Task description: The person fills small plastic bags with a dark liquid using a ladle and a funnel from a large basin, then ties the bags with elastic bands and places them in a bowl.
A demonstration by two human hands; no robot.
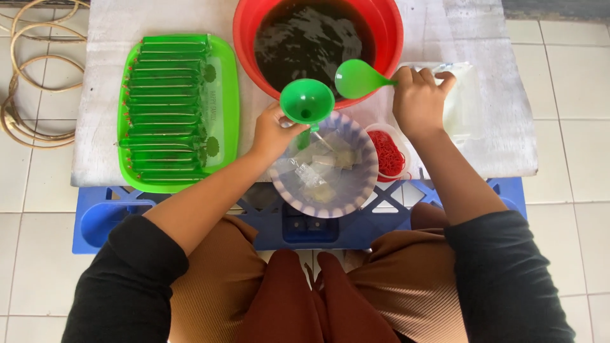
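My left hand [273, 132] holds a green funnel [307, 101] upright, with its spout in a clear plastic bag [318, 159] that hangs over a striped bowl [356, 190]. My right hand [419, 101] grips the handle of a green ladle [357, 79], whose cup rests over the rim of a red basin [387, 25] full of dark liquid [311, 38]. The ladle cup sits just right of the funnel. The right hand also lies on a stack of clear plastic bags [464, 95].
A green tray [225, 95] at the left holds several filled long green packets [166, 101]. A small tub of red rubber bands [387, 152] sits right of the bowl. Everything rests on a white board [101, 127] over a blue crate [101, 222]. Coiled hose [25, 76] lies on the floor.
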